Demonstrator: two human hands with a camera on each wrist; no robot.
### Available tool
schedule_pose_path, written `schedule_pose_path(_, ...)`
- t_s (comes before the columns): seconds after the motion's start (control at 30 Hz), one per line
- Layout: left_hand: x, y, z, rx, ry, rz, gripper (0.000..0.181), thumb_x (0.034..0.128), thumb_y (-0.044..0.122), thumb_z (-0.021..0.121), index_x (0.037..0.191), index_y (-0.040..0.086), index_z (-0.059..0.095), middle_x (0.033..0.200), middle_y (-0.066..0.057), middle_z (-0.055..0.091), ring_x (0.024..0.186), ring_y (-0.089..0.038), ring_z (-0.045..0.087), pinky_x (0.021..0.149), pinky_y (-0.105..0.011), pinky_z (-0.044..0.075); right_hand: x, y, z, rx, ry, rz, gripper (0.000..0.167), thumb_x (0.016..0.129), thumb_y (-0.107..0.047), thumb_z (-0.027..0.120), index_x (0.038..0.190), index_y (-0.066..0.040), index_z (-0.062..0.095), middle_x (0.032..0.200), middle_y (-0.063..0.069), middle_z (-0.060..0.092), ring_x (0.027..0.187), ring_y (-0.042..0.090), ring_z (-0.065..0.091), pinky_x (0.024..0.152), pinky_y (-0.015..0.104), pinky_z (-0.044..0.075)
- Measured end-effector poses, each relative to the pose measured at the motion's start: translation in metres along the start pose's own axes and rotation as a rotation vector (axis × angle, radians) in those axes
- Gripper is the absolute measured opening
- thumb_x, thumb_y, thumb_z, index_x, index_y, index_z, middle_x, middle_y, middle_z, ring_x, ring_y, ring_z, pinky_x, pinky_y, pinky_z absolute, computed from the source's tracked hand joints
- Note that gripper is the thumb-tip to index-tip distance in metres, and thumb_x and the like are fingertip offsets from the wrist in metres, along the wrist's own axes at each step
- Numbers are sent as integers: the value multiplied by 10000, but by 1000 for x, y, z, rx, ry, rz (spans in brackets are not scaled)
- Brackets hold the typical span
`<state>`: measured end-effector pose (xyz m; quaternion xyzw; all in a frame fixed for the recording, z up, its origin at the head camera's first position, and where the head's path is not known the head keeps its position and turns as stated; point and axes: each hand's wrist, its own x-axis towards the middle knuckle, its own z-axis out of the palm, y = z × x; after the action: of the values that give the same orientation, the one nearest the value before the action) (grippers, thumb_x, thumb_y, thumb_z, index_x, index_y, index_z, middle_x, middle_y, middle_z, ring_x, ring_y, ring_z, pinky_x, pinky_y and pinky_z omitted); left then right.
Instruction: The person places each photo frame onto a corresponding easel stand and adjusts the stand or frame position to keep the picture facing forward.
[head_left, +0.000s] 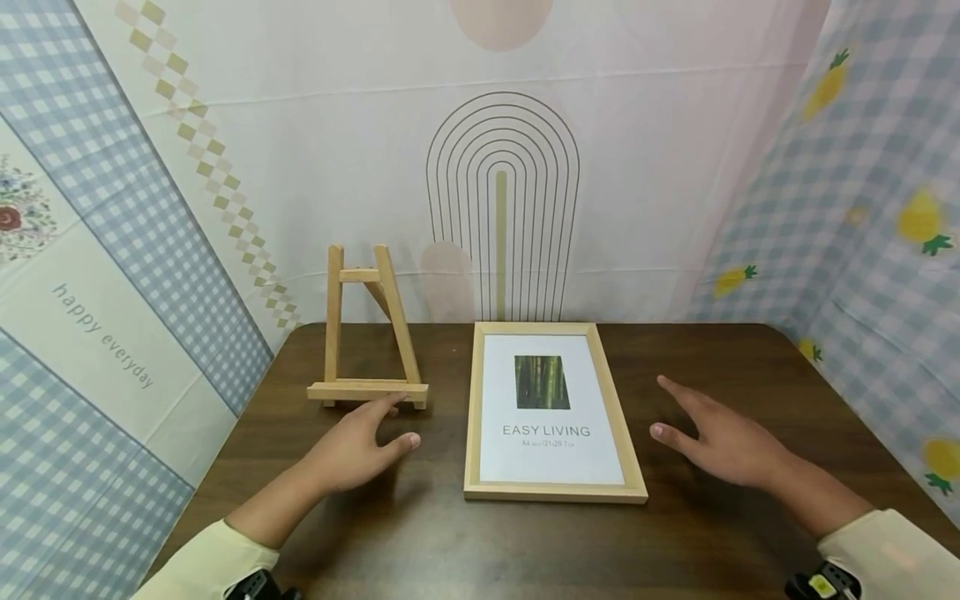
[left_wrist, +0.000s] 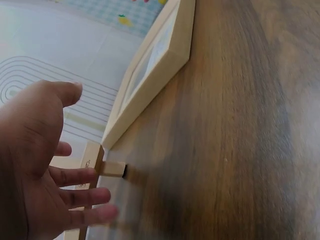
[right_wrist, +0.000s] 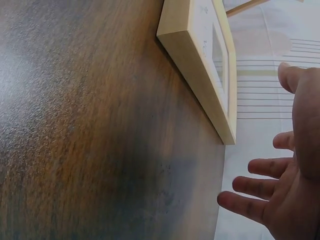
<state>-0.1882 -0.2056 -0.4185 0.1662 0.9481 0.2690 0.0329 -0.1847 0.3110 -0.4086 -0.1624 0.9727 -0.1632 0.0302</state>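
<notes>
A small wooden easel [head_left: 367, 389] stands upright at the back left of the table. Right of it, a picture frame [head_left: 555, 493] with a light wood border lies flat, showing a forest print and the words "EASY LIVING". My left hand [head_left: 356, 450] hovers just in front of the easel's ledge, fingers spread and holding nothing; whether a fingertip touches the ledge I cannot tell. In the left wrist view its fingers overlap the easel [left_wrist: 91, 162]. To the right of the frame, apart from it, my right hand [head_left: 723, 437] is held above the table with relaxed fingers and nothing in them.
The dark wooden table [head_left: 420, 542] has its back edge against a cloth backdrop [head_left: 637, 208] printed with arches. Checked cloth [head_left: 825, 225] with pineapples hangs at the right, and blue checked cloth [head_left: 120, 142] at the left.
</notes>
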Motion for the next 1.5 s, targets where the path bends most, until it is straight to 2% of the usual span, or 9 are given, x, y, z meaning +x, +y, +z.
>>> schedule_pose_path(0.27,12,9,-1,-112,-14,-56,770,935,489,723,1542,114,435,1356,-140,611,1146,-327,643,935,-519,523,6,-2,-2,63,-24,11,865,1019,-562,546,1623,-32,226,1538,346,365,1306,564,453,934,714,428)
schedule_pose_path(0.43,16,14,0,-213,-25,-104,685,945,370,743,1504,90,466,1377,-153,593,1065,-274,675,851,-453,563,8,-4,-2,128,-35,13,846,1023,-529,561,1610,-9,245,1474,338,456,1220,522,552,887,663,486)
schedule_pose_path(0.63,19,19,6,-374,-46,-162,542,972,222,719,1442,54,507,1400,-194,555,947,-258,684,696,-407,584,9,-7,-1,212,-61,36,826,1023,-509,577,1593,7,275,1353,284,579,1122,408,630,835,571,537)
schedule_pose_path(0.73,19,21,10,-483,-64,-197,523,978,157,706,1441,36,496,1402,-215,538,924,-255,677,637,-402,594,9,-8,2,301,-95,74,827,1014,-485,608,1596,-5,270,1362,285,565,964,311,680,754,479,566)
schedule_pose_path(0.83,20,23,13,-577,-71,-222,538,977,116,698,1457,18,475,1394,-226,536,962,-279,675,637,-413,605,9,-10,4,414,-127,117,836,1009,-449,633,1604,-9,244,1391,314,527,920,265,690,694,396,584)
schedule_pose_path(0.97,21,28,16,-640,-70,-246,548,974,94,695,1466,9,469,1392,-226,534,947,-320,680,635,-416,608,10,-9,7,542,-152,131,845,1017,-392,643,1601,28,200,1408,348,488,1022,307,680,704,382,606)
schedule_pose_path(1.1,23,31,20,-663,-67,-241,556,965,76,692,1467,0,467,1406,-247,512,943,-328,672,629,-427,610,11,-8,9,643,-169,132,837,1020,-325,652,1592,56,174,1408,365,468,1050,340,667,717,412,612)
schedule_pose_path(1.27,25,34,27,-719,-95,-225,584,961,60,689,1485,-3,440,1419,-278,478,950,-338,665,625,-461,611,14,-11,14,759,-193,152,834,1024,-263,652,1601,42,133,1432,381,424,1078,376,648,728,455,613)
schedule_pose_path(1.5,26,40,32,-812,-132,-239,610,961,56,684,1505,10,414,1414,-276,461,980,-362,664,645,-490,611,16,-16,17,874,-230,179,847,1030,-249,643,1609,29,90,1415,361,429,1113,407,628,765,497,606)
